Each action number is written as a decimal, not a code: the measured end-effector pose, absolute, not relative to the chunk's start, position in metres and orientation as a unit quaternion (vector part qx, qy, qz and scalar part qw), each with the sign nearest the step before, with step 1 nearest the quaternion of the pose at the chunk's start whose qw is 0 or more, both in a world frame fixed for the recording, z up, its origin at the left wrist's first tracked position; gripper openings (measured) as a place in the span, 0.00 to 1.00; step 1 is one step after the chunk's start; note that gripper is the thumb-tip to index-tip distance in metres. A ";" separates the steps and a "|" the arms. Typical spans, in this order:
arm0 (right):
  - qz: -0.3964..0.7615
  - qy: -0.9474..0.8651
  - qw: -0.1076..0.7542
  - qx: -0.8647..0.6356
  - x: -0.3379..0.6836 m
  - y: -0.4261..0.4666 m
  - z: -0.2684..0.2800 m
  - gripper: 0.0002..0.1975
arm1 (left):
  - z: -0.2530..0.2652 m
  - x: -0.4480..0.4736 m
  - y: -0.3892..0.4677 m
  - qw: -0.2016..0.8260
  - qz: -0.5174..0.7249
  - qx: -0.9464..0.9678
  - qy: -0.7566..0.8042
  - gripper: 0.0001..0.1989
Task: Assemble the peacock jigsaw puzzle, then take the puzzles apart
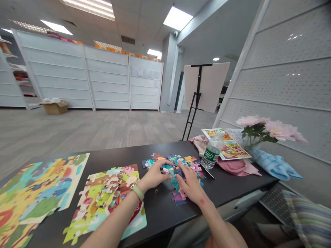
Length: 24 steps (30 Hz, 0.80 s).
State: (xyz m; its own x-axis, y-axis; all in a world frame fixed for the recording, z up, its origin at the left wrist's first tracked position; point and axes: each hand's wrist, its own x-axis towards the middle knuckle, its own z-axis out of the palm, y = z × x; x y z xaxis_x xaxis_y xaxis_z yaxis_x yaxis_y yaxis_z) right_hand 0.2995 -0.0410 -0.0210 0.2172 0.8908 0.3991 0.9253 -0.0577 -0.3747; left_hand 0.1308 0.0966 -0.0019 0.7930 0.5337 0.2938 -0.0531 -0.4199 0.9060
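A heap of loose jigsaw puzzle pieces [178,160], mostly teal, blue and purple, lies on the dark table. My left hand [155,175] curves around the heap's left side, thumb and fingers apart, with teal pieces showing in the gap. Over the right side of the heap rests my right hand [191,184], its fingers spread and touching pieces. I see nothing clearly gripped in either hand. Left of my left forearm is a partly joined farm-animal puzzle [93,203], with loose pieces piled on it. A larger yellow and green puzzle [49,189] lies at the far left.
A water bottle [212,151] stands just right of the heap, close to my right hand. Behind it are printed picture sheets [234,150], pink cloth [234,166], a blue cloth [274,165] and a vase of pink flowers [279,130]. The table's front edge runs below my forearms.
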 end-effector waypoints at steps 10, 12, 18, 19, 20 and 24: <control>-0.087 -0.649 0.312 -0.688 0.280 -0.069 -0.018 0.15 | -0.013 0.129 0.105 0.462 0.312 0.813 0.166 0.13; -0.067 -0.660 0.272 -0.697 0.269 -0.081 -0.021 0.15 | -0.014 0.130 0.098 0.445 0.302 0.831 0.143 0.15; -0.006 -0.698 0.237 -0.676 0.247 -0.096 -0.015 0.16 | -0.010 0.125 0.086 0.260 0.191 0.937 0.134 0.21; 0.000 -0.701 0.242 -0.671 0.247 -0.096 -0.013 0.15 | -0.009 0.124 0.087 0.252 0.178 0.941 0.137 0.22; 0.006 -0.701 0.248 -0.669 0.248 -0.096 -0.012 0.14 | -0.009 0.122 0.089 0.250 0.173 0.944 0.132 0.22; 0.009 -0.671 0.274 -0.690 0.254 -0.094 -0.017 0.12 | -0.007 0.117 0.100 0.254 0.174 0.945 0.108 0.25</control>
